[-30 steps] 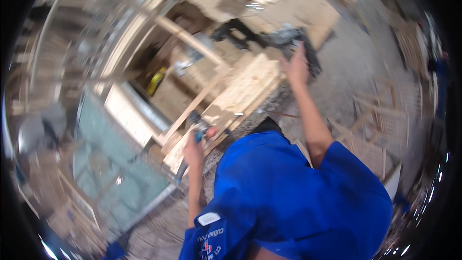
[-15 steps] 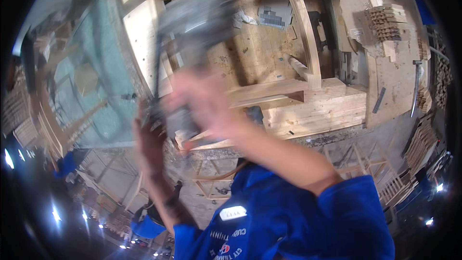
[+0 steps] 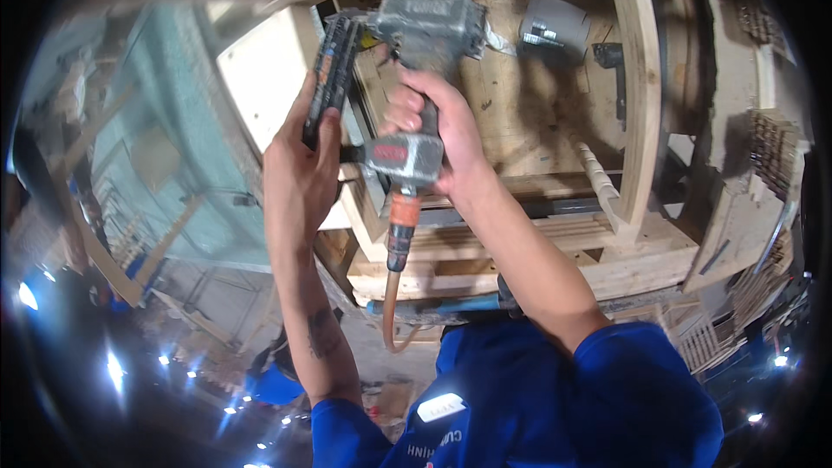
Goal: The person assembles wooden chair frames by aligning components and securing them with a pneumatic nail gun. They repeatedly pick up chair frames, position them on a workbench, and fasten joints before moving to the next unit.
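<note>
Readying the nail gun point(image 3: 431, 22), seemingly; right hand point(image 3: 455, 134) grips its handle point(image 3: 430, 117), left hand point(image 3: 299, 160) its magazine point(image 3: 336, 61); next calls for hose point(image 3: 390, 308) slack (it dangles).

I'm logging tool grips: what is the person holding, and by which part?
A nail gun: the right hand wraps its handle, and the left hand grips its long black magazine.

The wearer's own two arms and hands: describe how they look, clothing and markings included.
Short, bright-blue fabric sleeves cover both upper arms. The left hand and right hand are bare, with no gloves or wristwear showing. The bare left forearm bears a dark, tattoo-like patch, its design too blurred to make out. The bare right forearm shows no clear marking.
</note>
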Action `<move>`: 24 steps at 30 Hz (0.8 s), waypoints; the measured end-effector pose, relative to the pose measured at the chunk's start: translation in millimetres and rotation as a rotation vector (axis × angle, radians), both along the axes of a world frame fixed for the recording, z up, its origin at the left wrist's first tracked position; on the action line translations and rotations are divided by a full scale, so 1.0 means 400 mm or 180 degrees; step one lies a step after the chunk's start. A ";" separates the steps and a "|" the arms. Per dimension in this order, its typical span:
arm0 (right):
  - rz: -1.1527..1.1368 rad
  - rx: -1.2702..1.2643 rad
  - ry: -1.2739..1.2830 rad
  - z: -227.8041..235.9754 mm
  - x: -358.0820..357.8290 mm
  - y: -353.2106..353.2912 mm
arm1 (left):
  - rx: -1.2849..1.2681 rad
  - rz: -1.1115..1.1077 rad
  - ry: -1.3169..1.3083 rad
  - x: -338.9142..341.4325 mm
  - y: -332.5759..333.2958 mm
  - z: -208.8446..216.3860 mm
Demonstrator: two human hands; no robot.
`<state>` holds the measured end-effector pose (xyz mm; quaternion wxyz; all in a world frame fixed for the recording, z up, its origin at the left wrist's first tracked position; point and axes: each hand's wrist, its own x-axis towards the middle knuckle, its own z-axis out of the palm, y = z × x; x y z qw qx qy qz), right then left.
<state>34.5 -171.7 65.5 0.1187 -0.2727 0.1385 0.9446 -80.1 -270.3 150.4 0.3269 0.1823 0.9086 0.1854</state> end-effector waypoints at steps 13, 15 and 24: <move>0.0079 -0.0528 0.0571 -0.154 -0.089 0.065 | -0.1139 -0.0289 0.1073 -0.015 0.137 -0.060; 0.0105 -0.0570 0.0558 -0.144 -0.100 0.072 | -0.0994 -0.0444 0.1007 -0.054 0.140 -0.065; -0.0079 -0.0687 0.0986 -0.123 -0.103 0.059 | -0.1208 -0.0160 0.1287 0.001 0.150 -0.016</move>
